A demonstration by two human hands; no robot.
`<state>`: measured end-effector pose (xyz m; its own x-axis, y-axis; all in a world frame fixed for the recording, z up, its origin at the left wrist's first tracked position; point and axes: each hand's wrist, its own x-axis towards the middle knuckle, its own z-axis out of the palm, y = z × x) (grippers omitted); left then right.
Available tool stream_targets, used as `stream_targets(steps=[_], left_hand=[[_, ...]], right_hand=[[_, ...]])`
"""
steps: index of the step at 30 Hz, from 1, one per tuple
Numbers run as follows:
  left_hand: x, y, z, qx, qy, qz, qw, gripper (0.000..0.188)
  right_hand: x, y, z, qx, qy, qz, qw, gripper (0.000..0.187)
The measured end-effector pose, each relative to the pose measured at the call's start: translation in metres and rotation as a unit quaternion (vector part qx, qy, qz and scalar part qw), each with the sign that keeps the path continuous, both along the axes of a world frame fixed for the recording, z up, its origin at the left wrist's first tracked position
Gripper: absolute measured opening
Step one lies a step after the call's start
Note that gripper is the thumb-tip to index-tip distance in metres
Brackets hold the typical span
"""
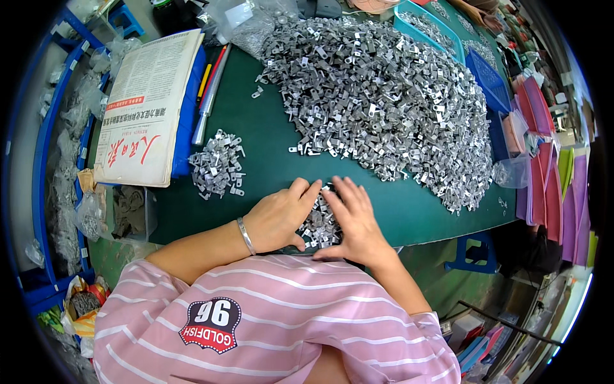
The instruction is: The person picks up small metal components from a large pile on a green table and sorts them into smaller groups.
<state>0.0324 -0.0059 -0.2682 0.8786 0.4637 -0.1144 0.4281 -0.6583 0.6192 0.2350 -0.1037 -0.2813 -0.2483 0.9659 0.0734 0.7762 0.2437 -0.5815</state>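
Note:
Between my two hands lies a small heap of silvery metal clips (320, 225), close to the near edge of the green table. My left hand (279, 216), with a metal bracelet at the wrist, curves round the heap's left side, thumb apart from the fingers. Around the right side bends my right hand (355, 221), its fingers spread. Both hands touch the heap's edges, and neither grips a single clip that I can make out. A second small pile of clips (218, 164) sits to the left. Beyond my hands spreads a very large pile of the same clips (384, 96).
A folded newspaper (150, 109) rests on a blue tray (185, 137) at the left, with pens (211, 83) beside it. Blue baskets (487, 80) and a turquoise tray (458, 48) stand at the far right. Another person's hand (473, 11) shows at the top right.

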Motion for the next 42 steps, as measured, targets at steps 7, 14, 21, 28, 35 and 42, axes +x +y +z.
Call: stream_targets(steps=[7,14,21,28,35,42], left_hand=[[-0.004,0.008,-0.013,-0.052,-0.069,0.022,0.996,0.092],[-0.011,0.009,-0.011,-0.096,-0.091,0.036,0.991,0.076],[-0.009,0.008,-0.016,-0.092,-0.094,0.027,0.991,0.07],[-0.007,0.008,-0.018,-0.12,-0.153,0.097,0.976,0.047],[0.0,0.008,-0.019,-0.117,-0.163,0.151,0.968,0.027],[0.001,0.014,-0.024,-0.13,-0.179,0.17,0.96,0.021]], right_hand=[[-0.01,0.006,-0.021,0.114,0.046,-0.024,0.992,0.084],[0.003,-0.01,-0.027,0.118,0.114,-0.109,0.98,0.106],[0.018,-0.023,-0.017,0.123,0.061,-0.089,0.987,0.066],[0.05,-0.008,-0.025,0.223,0.026,-0.282,0.933,0.023],[0.055,0.026,-0.025,0.217,-0.019,-0.264,0.939,0.016],[0.052,0.011,-0.017,-0.02,0.498,-0.395,0.772,0.007]])
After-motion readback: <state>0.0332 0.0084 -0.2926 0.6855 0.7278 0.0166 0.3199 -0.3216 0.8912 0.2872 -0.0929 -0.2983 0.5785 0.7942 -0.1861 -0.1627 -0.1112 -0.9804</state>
